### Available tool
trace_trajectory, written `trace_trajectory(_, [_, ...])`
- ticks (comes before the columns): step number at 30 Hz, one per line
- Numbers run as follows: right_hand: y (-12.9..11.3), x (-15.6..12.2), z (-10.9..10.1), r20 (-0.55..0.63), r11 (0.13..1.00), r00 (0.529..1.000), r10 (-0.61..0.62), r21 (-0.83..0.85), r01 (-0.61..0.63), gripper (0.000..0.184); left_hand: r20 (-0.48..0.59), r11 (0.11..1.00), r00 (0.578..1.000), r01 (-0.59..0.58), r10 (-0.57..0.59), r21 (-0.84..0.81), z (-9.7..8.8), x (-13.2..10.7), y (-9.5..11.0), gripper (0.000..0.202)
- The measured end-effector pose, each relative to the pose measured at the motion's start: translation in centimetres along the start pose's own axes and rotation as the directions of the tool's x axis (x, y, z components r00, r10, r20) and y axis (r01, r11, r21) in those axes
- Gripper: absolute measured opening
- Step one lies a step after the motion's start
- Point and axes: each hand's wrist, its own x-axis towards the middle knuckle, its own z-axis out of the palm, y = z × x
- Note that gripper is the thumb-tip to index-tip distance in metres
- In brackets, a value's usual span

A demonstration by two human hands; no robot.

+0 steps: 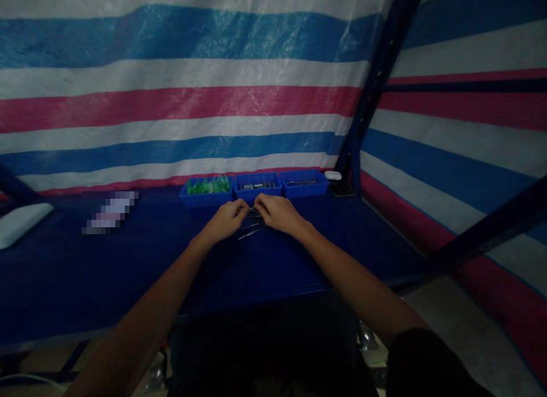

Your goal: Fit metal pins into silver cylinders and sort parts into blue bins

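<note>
My left hand (226, 219) and my right hand (280, 213) are close together over the table, fingers pinched and facing each other. Something thin and metallic shows in the narrow gap between the fingertips; its kind is too small and dark to make out. Just below the hands, several thin metal rods (249, 233) lie on the blue tabletop. Behind the hands stands a row of blue bins. The left bin (205, 201) contains green pieces, the middle bin (258, 194) short metal parts, and the right bin (304, 190) thin metal pieces.
A white rounded case (333, 175) and a dark flat object (343, 189) lie right of the bins. A pixelated flat item (111, 213) and a white object (21, 223) are on the left. Striped sheeting (179, 109) and blue posts (371, 84) enclose the table (141, 277).
</note>
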Motion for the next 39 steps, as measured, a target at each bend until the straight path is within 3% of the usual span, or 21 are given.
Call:
trace_trajectory(6, [0.1, 0.1, -0.6, -0.025, 0.999, 0.999, -0.037, -0.038, 0.036, 0.014, -0.017, 0.997, 0.998, 0.057, -0.058, -0.045, -0.3, 0.2, -0.1, 0.031])
trace_trajectory(9, [1.5, 0.5, -1.7, -0.177, 0.986, 0.978, 0.106, -0.112, -0.127, 0.024, 0.076, 1.000, 0.997, 0.013, -0.012, -0.006, -0.5, 0.0, -0.2, 0.031])
trace_trajectory(10, [2.4, 0.6, -2.1, -0.251, 0.965, 0.949, 0.189, -0.130, -0.227, 0.027, 0.109, 0.999, 0.994, -0.023, 0.019, 0.032, -0.5, -0.1, -0.3, 0.029])
trace_trajectory(12, [4.4, 0.5, -2.8, -0.399, 0.880, 0.839, 0.371, -0.137, -0.454, 0.031, 0.168, 0.991, 0.983, -0.086, 0.068, 0.106, -0.3, -0.2, -0.6, 0.023])
trace_trajectory(14, [6.0, 0.2, -3.2, -0.435, 0.808, 0.763, 0.478, -0.123, -0.576, 0.034, 0.213, 0.985, 0.974, -0.106, 0.076, 0.134, 0.1, -0.4, -0.9, 0.019])
trace_trajectory(15, [6.4, 0.0, -3.2, -0.423, 0.795, 0.754, 0.503, -0.114, -0.595, 0.036, 0.229, 0.986, 0.971, -0.106, 0.074, 0.131, 0.3, -0.4, -1.0, 0.016])
trace_trajectory(16, [6.4, -0.2, -3.2, -0.393, 0.806, 0.768, 0.505, -0.104, -0.583, 0.036, 0.240, 0.987, 0.968, -0.105, 0.073, 0.122, 0.4, -0.4, -1.0, 0.014])
trace_trajectory(18, [5.3, -0.3, -2.7, -0.289, 0.876, 0.851, 0.439, -0.073, -0.477, 0.033, 0.249, 0.991, 0.966, -0.096, 0.070, 0.091, 0.6, -0.3, -1.1, 0.012])
trace_trajectory(20, [3.4, -0.2, -1.9, -0.140, 0.957, 0.948, 0.285, -0.023, -0.291, 0.029, 0.254, 0.999, 0.966, -0.047, 0.042, 0.014, 0.5, -0.1, -1.1, 0.012])
trace_trajectory(22, [1.4, 0.0, -1.0, -0.006, 0.994, 0.994, 0.112, 0.016, -0.111, 0.025, 0.216, 0.993, 0.976, 0.023, 0.003, -0.117, 0.2, 0.0, -1.1, 0.013])
trace_trajectory(24, [0.0, 0.1, -0.3, 0.073, 1.000, 0.997, 0.000, 0.011, 0.000, 0.020, 0.130, 0.964, 0.991, 0.073, -0.040, -0.257, 0.0, 0.1, -1.3, 0.013])
trace_trajectory(27, [-0.8, 0.0, 0.1, 0.096, 0.997, 0.995, -0.038, -0.057, 0.044, 0.017, 0.028, 0.919, 0.993, 0.118, -0.117, -0.376, -0.3, 0.2, -1.4, 0.013])
trace_trajectory(35, [-1.5, -0.2, -0.7, 0.053, 0.976, 0.995, -0.084, -0.195, 0.092, 0.026, -0.051, 0.895, 0.987, 0.118, -0.155, -0.431, 0.4, 0.3, -1.2, 0.019])
trace_trajectory(37, [-0.9, 0.0, -1.2, -0.003, 0.977, 0.998, -0.057, -0.206, 0.055, 0.028, -0.074, 0.924, 0.987, 0.105, -0.141, -0.368, 0.6, 0.4, -1.4, 0.022])
trace_trajectory(39, [0.5, 0.1, -2.1, -0.140, 0.971, 0.988, 0.070, -0.217, -0.100, 0.032, -0.073, 0.968, 0.992, 0.084, -0.104, -0.236, 0.8, 0.3, -1.7, 0.023])
